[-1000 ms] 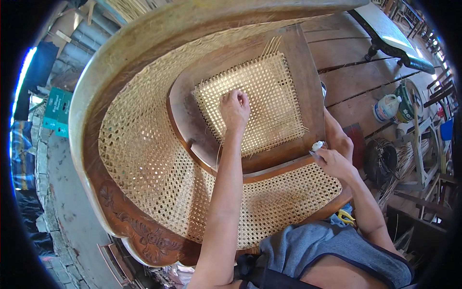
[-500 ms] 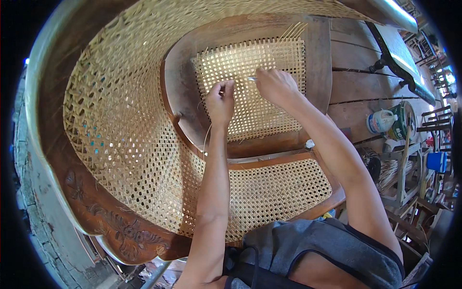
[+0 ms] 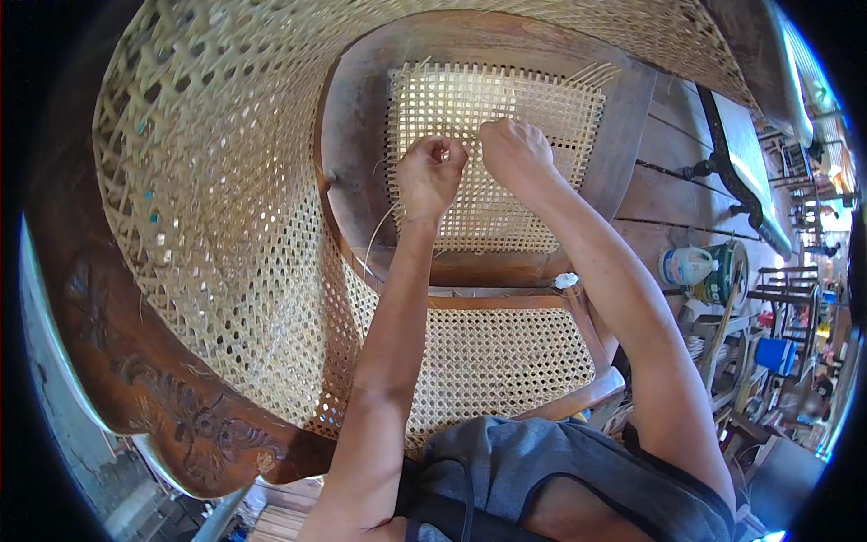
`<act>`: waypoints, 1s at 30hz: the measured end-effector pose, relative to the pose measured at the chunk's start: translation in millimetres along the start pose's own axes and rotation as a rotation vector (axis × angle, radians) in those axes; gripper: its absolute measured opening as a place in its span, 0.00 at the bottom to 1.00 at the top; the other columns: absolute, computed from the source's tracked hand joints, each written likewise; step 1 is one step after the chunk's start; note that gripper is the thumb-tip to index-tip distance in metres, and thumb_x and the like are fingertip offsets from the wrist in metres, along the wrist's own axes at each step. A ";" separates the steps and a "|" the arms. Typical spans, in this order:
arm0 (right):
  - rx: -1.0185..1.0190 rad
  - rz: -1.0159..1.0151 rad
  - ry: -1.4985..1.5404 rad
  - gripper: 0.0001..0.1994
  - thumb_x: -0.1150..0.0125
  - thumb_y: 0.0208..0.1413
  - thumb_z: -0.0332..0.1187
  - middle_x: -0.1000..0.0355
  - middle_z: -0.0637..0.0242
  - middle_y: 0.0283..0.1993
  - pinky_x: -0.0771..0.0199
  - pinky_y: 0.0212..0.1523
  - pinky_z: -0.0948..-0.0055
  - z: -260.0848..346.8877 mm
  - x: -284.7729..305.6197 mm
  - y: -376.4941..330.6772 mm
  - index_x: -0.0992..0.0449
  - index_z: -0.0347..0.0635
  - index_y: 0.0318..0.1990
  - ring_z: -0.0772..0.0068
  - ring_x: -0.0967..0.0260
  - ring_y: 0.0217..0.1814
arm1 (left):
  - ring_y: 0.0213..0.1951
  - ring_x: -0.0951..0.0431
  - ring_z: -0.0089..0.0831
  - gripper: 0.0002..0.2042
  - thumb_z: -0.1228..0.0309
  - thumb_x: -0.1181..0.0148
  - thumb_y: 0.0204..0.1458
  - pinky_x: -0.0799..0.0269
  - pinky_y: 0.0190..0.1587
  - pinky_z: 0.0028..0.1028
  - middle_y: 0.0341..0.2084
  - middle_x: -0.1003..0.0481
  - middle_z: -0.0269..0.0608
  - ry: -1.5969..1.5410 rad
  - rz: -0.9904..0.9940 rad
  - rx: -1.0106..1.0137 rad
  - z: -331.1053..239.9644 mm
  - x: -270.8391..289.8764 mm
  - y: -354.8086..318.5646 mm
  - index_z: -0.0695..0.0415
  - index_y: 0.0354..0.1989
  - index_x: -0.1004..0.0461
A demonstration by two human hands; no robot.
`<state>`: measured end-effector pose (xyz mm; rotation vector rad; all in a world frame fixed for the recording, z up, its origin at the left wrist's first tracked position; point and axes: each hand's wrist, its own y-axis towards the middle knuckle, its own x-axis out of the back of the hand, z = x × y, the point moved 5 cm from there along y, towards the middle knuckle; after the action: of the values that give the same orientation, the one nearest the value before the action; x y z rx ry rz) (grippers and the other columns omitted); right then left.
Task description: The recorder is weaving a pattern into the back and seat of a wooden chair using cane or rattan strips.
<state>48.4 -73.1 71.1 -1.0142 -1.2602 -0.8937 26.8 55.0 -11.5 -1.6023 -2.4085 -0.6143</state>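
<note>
My left hand (image 3: 432,176) is over the woven cane seat panel (image 3: 452,99), thumb and fingertips closed in a pinch. What lies between them is too small to make out. A thin loose cane strand (image 3: 371,237) curves out beside the left wrist. Just to its right, my right hand (image 3: 517,155) is closed above the same panel, knuckles up. Its fingers hide the small metal tool whose shiny tip showed earlier. The panel sits in a brown wooden seat frame (image 3: 357,172), with several loose cane ends (image 3: 591,74) sticking out at its far right corner.
A curved woven cane backrest (image 3: 208,208) with a carved wooden rim (image 3: 190,406) wraps round the left and far sides. A lower cane panel (image 3: 497,357) is nearest me. On the right are a white jug (image 3: 691,267), a green bucket (image 3: 727,275) and a blue container (image 3: 775,355).
My left hand has turned and come closer to the right one. The metal tip at my right fingers no longer shows. The whole view has shifted a little.
</note>
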 end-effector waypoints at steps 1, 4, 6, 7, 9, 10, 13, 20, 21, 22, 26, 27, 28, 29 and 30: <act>-0.011 0.003 -0.018 0.08 0.47 0.55 0.26 0.22 0.54 0.38 0.22 0.44 0.56 0.8 0.6 -0.5 0.20 0.38 0.35 0.51 0.23 0.44 | 0.21 0.29 0.17 0.10 0.67 0.36 0.51 0.32 0.26 0.22 0.18 0.23 0.34 -0.060 0.053 0.031 7.0 -4.5 2.6 0.63 0.32 0.19; -0.003 0.030 -0.063 0.08 0.47 0.54 0.25 0.22 0.54 0.40 0.22 0.46 0.57 1.8 3.2 -1.6 0.20 0.38 0.36 0.51 0.23 0.46 | 0.20 0.29 0.20 0.09 0.67 0.37 0.54 0.32 0.27 0.24 0.17 0.24 0.36 -0.147 0.163 0.061 12.2 -3.7 5.5 0.61 0.33 0.19; 0.018 0.052 -0.086 0.08 0.47 0.54 0.25 0.22 0.53 0.41 0.23 0.47 0.57 3.5 4.2 -1.5 0.20 0.38 0.37 0.51 0.23 0.47 | 0.19 0.29 0.22 0.08 0.67 0.39 0.56 0.33 0.26 0.26 0.17 0.25 0.37 -0.023 0.194 -0.027 7.4 -1.6 8.3 0.58 0.33 0.19; 0.014 0.024 -0.108 0.09 0.47 0.55 0.26 0.22 0.53 0.41 0.23 0.47 0.58 4.3 6.0 -0.7 0.20 0.38 0.37 0.52 0.23 0.47 | 0.20 0.28 0.23 0.08 0.66 0.40 0.56 0.33 0.26 0.28 0.18 0.24 0.40 -0.005 0.206 -0.057 7.5 -3.7 8.8 0.58 0.34 0.19; 0.017 -0.003 -0.132 0.09 0.47 0.55 0.26 0.22 0.53 0.41 0.23 0.46 0.58 5.9 10.5 1.6 0.19 0.39 0.37 0.53 0.23 0.47 | 0.21 0.27 0.23 0.09 0.65 0.40 0.56 0.32 0.27 0.28 0.19 0.24 0.40 -0.027 0.168 -0.039 4.2 -8.6 2.0 0.58 0.34 0.19; 0.001 0.027 -0.155 0.09 0.46 0.54 0.26 0.22 0.54 0.41 0.22 0.46 0.59 5.4 12.3 3.1 0.19 0.39 0.37 0.54 0.23 0.47 | 0.22 0.26 0.24 0.10 0.63 0.40 0.56 0.32 0.28 0.28 0.20 0.24 0.40 -0.046 0.136 -0.027 1.5 -8.0 0.4 0.57 0.34 0.20; -0.045 0.027 -0.158 0.09 0.45 0.55 0.28 0.21 0.54 0.40 0.23 0.45 0.60 -0.9 12.0 5.7 0.18 0.41 0.36 0.57 0.22 0.46 | 0.27 0.22 0.34 0.11 0.62 0.41 0.56 0.29 0.31 0.32 0.24 0.22 0.42 0.037 0.164 -0.012 -4.9 -9.4 -1.3 0.56 0.35 0.21; -0.166 -0.028 -0.168 0.19 0.49 0.61 0.47 0.21 0.54 0.38 0.27 0.48 0.57 -47.4 55.6 -13.7 0.18 0.41 0.35 0.55 0.23 0.45 | 0.35 0.21 0.47 0.11 0.68 0.43 0.54 0.24 0.38 0.40 0.42 0.24 0.47 0.025 0.082 -0.230 -49.1 -17.3 -2.3 0.53 0.45 0.25; -0.116 -0.086 -0.202 0.22 0.51 0.63 0.51 0.22 0.53 0.34 0.26 0.43 0.52 -53.8 62.5 -16.9 0.19 0.43 0.32 0.48 0.24 0.39 | 0.36 0.20 0.43 0.10 0.68 0.42 0.54 0.24 0.39 0.37 0.39 0.22 0.46 -0.059 0.051 -0.315 -56.5 -24.3 0.8 0.54 0.43 0.22; -0.132 -0.093 -0.201 0.22 0.51 0.63 0.51 0.22 0.53 0.34 0.26 0.43 0.52 -58.2 62.9 -19.6 0.19 0.43 0.32 0.48 0.24 0.39 | 0.36 0.20 0.43 0.10 0.68 0.42 0.54 0.24 0.39 0.37 0.39 0.22 0.46 -0.065 0.060 -0.329 -57.7 -29.7 1.2 0.54 0.43 0.22; -0.143 -0.117 -0.045 0.20 0.49 0.62 0.51 0.22 0.52 0.34 0.26 0.43 0.52 -58.9 58.7 -24.0 0.20 0.45 0.32 0.47 0.24 0.40 | 0.33 0.20 0.28 0.08 0.66 0.37 0.55 0.26 0.36 0.27 0.32 0.19 0.42 -0.500 0.267 -0.066 -39.2 -50.2 2.9 0.56 0.37 0.18; -0.151 -0.074 0.026 0.18 0.49 0.61 0.49 0.22 0.52 0.35 0.26 0.44 0.52 -56.0 49.8 -19.3 0.20 0.45 0.32 0.47 0.24 0.40 | 0.31 0.21 0.25 0.07 0.68 0.36 0.55 0.27 0.34 0.25 0.31 0.19 0.40 -0.598 0.219 -0.076 -31.9 -46.4 3.8 0.57 0.37 0.18; -0.166 -0.078 0.032 0.18 0.49 0.61 0.49 0.22 0.52 0.35 0.26 0.44 0.52 -56.8 40.6 -15.0 0.20 0.45 0.32 0.47 0.24 0.40 | 0.29 0.23 0.22 0.06 0.70 0.35 0.54 0.28 0.32 0.23 0.29 0.20 0.39 -0.702 0.173 -0.086 -31.4 -43.5 5.0 0.58 0.37 0.19; -0.154 -0.010 0.035 0.17 0.49 0.61 0.45 0.22 0.51 0.37 0.26 0.44 0.51 -56.5 24.2 -9.4 0.20 0.44 0.33 0.46 0.24 0.41 | 0.26 0.26 0.17 0.04 0.73 0.36 0.54 0.30 0.30 0.20 0.26 0.22 0.36 -0.617 0.162 -0.025 -27.2 -43.9 2.6 0.61 0.35 0.20; -0.135 0.061 0.040 0.15 0.49 0.61 0.41 0.23 0.50 0.38 0.26 0.45 0.51 -47.8 16.9 -5.5 0.20 0.42 0.34 0.46 0.24 0.42 | 0.26 0.26 0.17 0.04 0.73 0.36 0.54 0.30 0.30 0.20 0.26 0.22 0.36 -0.614 0.170 -0.026 -23.8 -41.8 1.9 0.61 0.35 0.20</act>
<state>60.3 -119.9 87.3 -1.1303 -1.1415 -0.9566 43.5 10.3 -5.3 -2.2364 -2.6065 -0.1268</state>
